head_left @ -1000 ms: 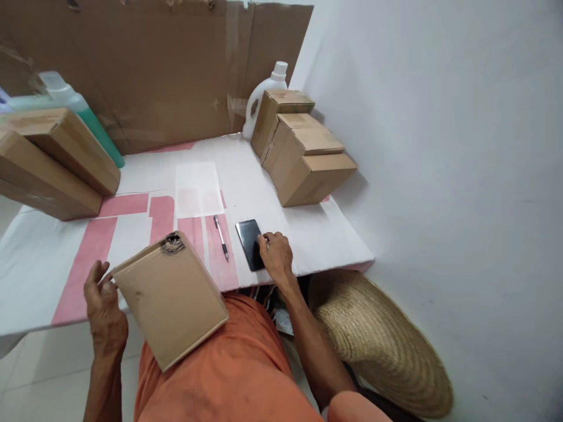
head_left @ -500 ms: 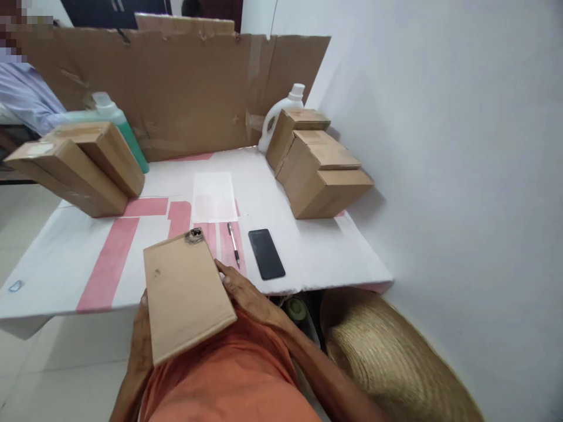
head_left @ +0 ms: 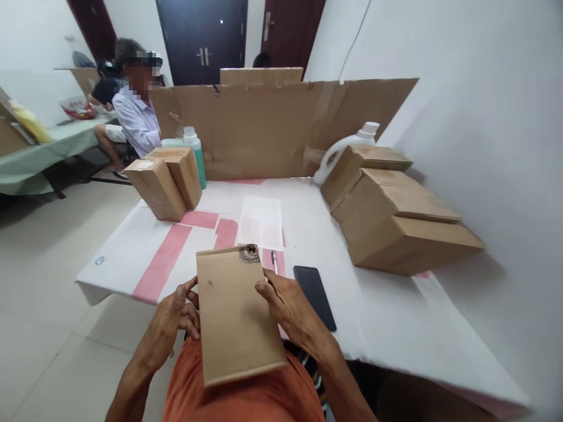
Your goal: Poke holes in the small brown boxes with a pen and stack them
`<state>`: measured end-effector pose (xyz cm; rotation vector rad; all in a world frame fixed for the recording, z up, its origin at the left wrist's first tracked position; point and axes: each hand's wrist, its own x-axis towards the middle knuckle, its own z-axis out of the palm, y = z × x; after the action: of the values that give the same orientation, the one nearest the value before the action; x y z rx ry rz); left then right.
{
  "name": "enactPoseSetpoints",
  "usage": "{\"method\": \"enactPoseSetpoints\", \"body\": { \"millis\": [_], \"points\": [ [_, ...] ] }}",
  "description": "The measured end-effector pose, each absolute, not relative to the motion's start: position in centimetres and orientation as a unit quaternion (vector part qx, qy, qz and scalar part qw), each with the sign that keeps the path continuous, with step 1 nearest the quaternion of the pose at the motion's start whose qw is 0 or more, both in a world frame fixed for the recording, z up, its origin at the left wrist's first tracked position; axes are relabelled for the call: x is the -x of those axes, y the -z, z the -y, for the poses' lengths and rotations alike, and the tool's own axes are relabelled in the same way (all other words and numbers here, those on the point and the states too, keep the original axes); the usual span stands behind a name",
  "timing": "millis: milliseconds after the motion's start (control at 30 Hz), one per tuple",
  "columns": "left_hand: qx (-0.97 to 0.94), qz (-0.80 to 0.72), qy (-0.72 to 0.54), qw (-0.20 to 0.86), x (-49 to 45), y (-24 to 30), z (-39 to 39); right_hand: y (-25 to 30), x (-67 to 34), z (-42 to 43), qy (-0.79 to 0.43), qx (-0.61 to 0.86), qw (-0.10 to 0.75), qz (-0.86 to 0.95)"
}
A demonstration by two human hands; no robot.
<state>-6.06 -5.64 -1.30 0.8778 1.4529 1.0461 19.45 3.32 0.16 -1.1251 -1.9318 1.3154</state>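
I hold a flat brown cardboard box [head_left: 235,316] over my lap, long side pointing away from me, with a dark torn spot at its far corner. My left hand [head_left: 176,319] grips its left edge, fingers curled round it. On the box's right edge rests my right hand [head_left: 288,308], fingers bent over the top face. A black phone [head_left: 314,288] lies face up on the white table [head_left: 382,316] just right of my right hand. A pen [head_left: 273,259] lies partly behind the box.
Three cardboard boxes [head_left: 396,214] are stacked at the table's right by the wall, two more [head_left: 165,179] at the left. A white sheet [head_left: 261,221], a green bottle [head_left: 193,149], a white jug [head_left: 347,149] and a cardboard screen [head_left: 272,126] stand behind. Another person [head_left: 136,111] sits far left.
My right hand left the phone and took the box's right edge. Both hands now hold the box. My head has lifted, showing the room beyond the screen.
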Motion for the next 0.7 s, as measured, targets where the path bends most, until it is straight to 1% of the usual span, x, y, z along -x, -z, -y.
{"method": "enactPoseSetpoints", "body": {
  "millis": [133, 233, 367, 433, 500, 567, 633, 700],
  "points": [
    [-0.390, -0.597, -0.422, 0.560, 6.5, 3.3, 5.3, 2.7, -18.2, -4.4, -0.478, 0.457, 0.229, 0.714],
    [-0.381, -0.576, -0.453, 0.563, 6.8, 5.2, 5.6, 4.9, -18.1, -5.0, -0.491, 0.455, 0.235, 0.705],
    [-0.381, -0.551, -0.525, 0.524, 6.8, 5.9, 6.0, 6.2, -18.3, -6.0, -0.491, 0.474, 0.257, 0.684],
    [-0.420, -0.550, -0.531, 0.488, 6.7, 5.5, 5.8, 6.4, -18.1, -6.5, -0.513, 0.485, 0.250, 0.663],
    [-0.492, -0.569, -0.503, 0.425, 6.6, 5.3, 5.4, 6.7, -17.6, -7.0, -0.542, 0.486, 0.245, 0.640],
    [-0.562, -0.604, -0.454, 0.338, 6.4, 5.6, 4.9, 7.2, -16.9, -7.3, -0.555, 0.481, 0.263, 0.625],
    [-0.587, -0.637, -0.421, 0.270, 6.2, 6.7, 4.4, 7.9, -16.3, -7.3, -0.546, 0.475, 0.293, 0.625],
    [-0.559, -0.653, -0.441, 0.261, 6.1, 8.3, 4.2, 8.9, -16.2, -6.9, -0.530, 0.460, 0.316, 0.639]
  ]
}}
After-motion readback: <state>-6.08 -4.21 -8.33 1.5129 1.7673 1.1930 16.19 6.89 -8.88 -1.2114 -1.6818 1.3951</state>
